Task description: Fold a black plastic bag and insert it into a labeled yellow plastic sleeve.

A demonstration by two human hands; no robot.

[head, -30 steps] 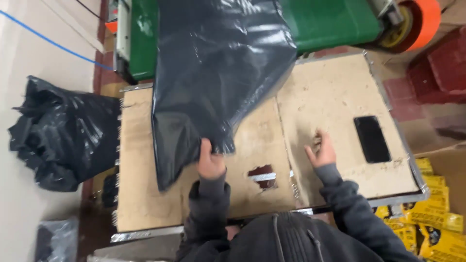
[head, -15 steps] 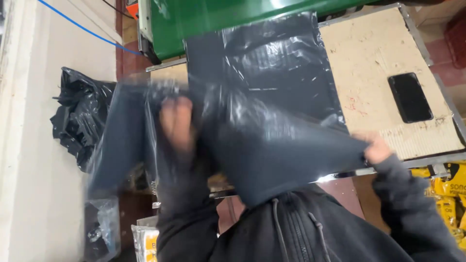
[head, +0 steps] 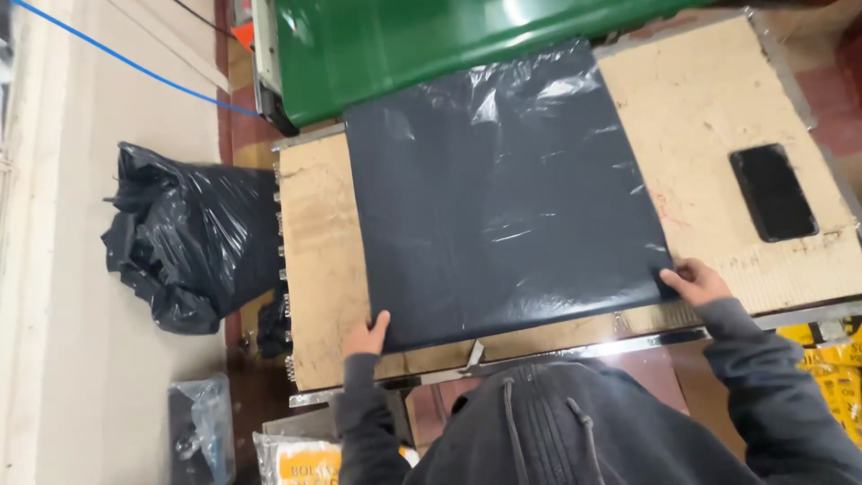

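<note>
On worktable (head: pixel 314 260): black bag (head: pixel 503 193) flat; left hand (head: pixel 366 336), right hand (head: pixel 693 281) pinching near corners.

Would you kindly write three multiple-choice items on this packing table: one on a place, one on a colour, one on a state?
1. Where does the black phone lie?
A. on the plastic sheet
B. on the bare board, right of the sheet
C. on the floor

2. What colour is the machine behind the table?
A. green
B. red
C. white

3. How does the dark plastic sheet lie?
A. crumpled in a ball
B. hanging in the air
C. spread flat

Key: 1 B, it rests on bare board. 2 A, its body is green. 3 C, left hand and right hand hold its near corners down.
</note>
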